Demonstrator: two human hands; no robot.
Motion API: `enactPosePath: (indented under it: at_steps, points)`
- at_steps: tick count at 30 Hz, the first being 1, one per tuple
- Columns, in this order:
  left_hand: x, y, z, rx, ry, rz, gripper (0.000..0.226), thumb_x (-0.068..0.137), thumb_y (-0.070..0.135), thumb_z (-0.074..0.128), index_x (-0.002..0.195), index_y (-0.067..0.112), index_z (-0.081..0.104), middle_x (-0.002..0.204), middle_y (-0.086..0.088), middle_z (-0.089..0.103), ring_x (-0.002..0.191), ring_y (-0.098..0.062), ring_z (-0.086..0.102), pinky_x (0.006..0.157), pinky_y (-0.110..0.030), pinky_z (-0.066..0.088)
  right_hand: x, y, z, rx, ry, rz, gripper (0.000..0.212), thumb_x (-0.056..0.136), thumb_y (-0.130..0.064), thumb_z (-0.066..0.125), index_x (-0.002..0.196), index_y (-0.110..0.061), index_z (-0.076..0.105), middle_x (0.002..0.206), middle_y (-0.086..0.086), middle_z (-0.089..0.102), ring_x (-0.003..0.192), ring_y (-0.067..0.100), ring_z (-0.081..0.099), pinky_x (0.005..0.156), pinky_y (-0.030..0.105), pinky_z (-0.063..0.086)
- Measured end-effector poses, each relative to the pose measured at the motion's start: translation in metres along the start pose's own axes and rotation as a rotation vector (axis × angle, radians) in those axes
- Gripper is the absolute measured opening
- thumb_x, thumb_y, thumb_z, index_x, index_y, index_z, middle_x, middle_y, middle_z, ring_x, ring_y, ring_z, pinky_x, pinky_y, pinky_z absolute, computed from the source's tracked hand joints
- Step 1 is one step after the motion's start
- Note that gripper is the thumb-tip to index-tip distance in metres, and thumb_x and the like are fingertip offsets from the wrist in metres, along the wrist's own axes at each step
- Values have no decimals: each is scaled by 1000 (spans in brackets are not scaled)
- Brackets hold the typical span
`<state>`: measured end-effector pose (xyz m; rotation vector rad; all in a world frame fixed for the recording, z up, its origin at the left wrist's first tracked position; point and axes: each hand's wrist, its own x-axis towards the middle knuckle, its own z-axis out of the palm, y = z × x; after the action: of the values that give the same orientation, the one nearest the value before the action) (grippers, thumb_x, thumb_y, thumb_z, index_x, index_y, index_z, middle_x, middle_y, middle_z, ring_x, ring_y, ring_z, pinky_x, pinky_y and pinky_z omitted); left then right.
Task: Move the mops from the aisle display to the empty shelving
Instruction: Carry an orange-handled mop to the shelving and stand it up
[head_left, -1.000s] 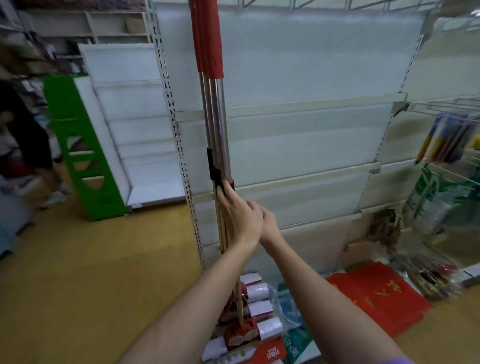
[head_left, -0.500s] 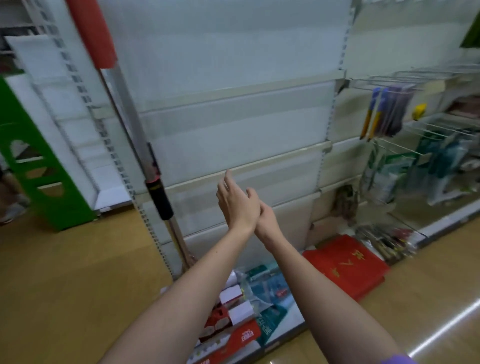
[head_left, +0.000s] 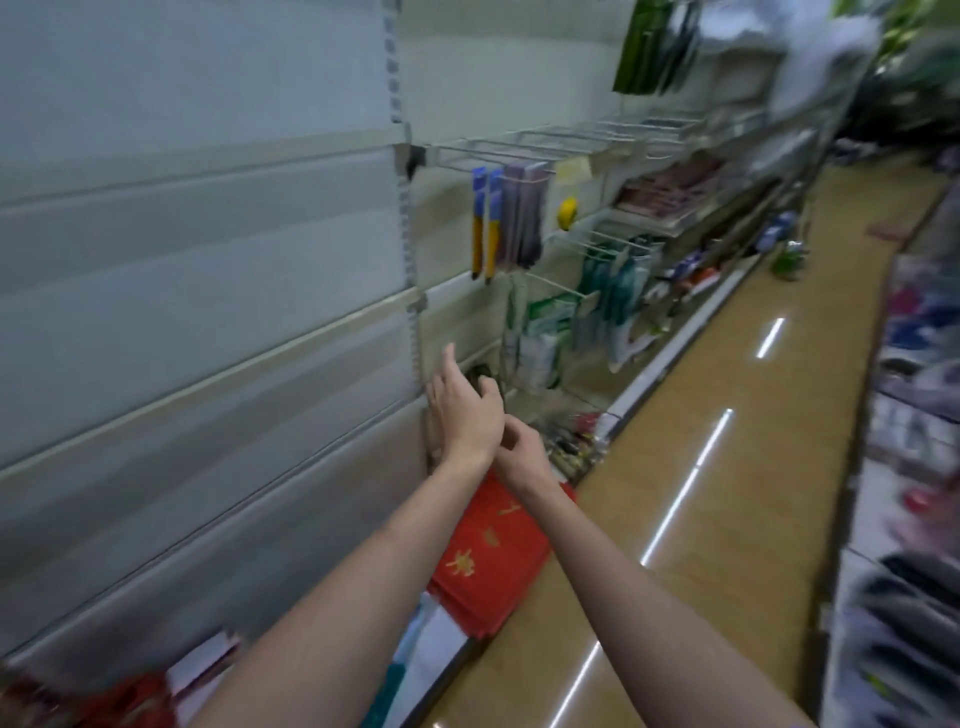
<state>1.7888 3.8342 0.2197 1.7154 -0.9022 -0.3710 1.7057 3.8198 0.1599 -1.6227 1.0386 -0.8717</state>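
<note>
No mop shows in the head view now. The empty white shelving (head_left: 208, 322) fills the left side, with bare back panels and shelf rails. My left hand (head_left: 465, 410) is held out in front of its right upright, fingers straight and holding nothing. My right hand (head_left: 522, 452) sits just behind and below the left wrist, its fingers loosely curled around nothing. Blurred red and white packaging (head_left: 130, 696) lies at the shelving's foot, bottom left.
A stack of red mats (head_left: 493, 561) lies on the base shelf below my arms. Hanging brushes and packets (head_left: 498, 223) fill wire racks to the right. The tan aisle floor (head_left: 727, 467) runs away right, with stocked shelves (head_left: 914, 467) along its far side.
Both hands let go of the red-handled mops, which stayed leaning against the shelving upright. My view has swung right along the aisle, and the mops have left the frame.
</note>
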Motion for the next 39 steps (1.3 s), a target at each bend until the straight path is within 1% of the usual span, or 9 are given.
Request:
enactPosePath:
  at_steps: [3,8,10,13,16,20,28,36,39]
  points:
    - [16,18,68,-29,-118,-2,55,99,12,51,152,10,37,150,-15,47,140,-31,38,115,-40,31,28,23,-64,-22,100,81,21,86,-4,74,106,-6,68,93,-6,69,80,-13,63,73,10,45]
    - [14,63,194,-55,-401,70,51,101,14,48,151,12,41,147,-12,50,135,-27,47,109,-37,38,52,61,-182,33,359,191,34,82,-4,78,115,1,68,106,11,73,98,18,67,85,22,53]
    - [0,83,245,-73,-508,90,49,100,13,49,149,15,44,143,-9,54,131,-24,51,108,-36,42,53,81,-231,51,461,240,33,80,-10,81,111,-4,70,103,8,73,95,16,68,83,23,54]
    - [-14,106,311,-67,-630,141,47,98,13,50,145,16,48,139,-7,57,128,-22,53,109,-40,43,57,106,-299,72,565,294,47,77,-26,83,120,-11,69,116,3,73,111,15,67,99,35,53]
    - [-18,127,385,-72,-720,170,45,99,13,52,143,15,49,137,-7,59,128,-24,53,110,-47,44,67,130,-372,108,692,312,44,84,-19,79,125,-11,66,120,2,70,114,12,64,100,27,49]
    - [-10,157,491,-75,-771,218,46,100,14,55,145,16,48,136,-4,59,126,-19,55,106,-40,48,105,175,-472,119,785,290,47,86,-28,78,127,-11,64,120,1,68,113,12,63,91,19,47]
    - [28,214,673,17,-823,164,41,102,17,54,143,17,50,127,-3,61,100,-9,56,63,-13,38,200,221,-655,208,903,288,53,87,-35,76,132,-12,58,126,0,63,109,10,60,84,18,43]
    - [78,250,812,18,-813,119,39,103,19,54,142,19,51,114,4,58,91,-5,57,67,-18,44,302,261,-767,195,938,299,35,85,-28,79,115,-18,62,112,-2,66,100,8,63,73,13,44]
    - [107,249,868,-16,-821,94,38,102,19,55,140,20,52,116,1,62,98,-11,61,80,-28,54,346,284,-795,201,936,318,35,86,-26,78,115,-15,62,109,-2,65,97,7,62,72,14,44]
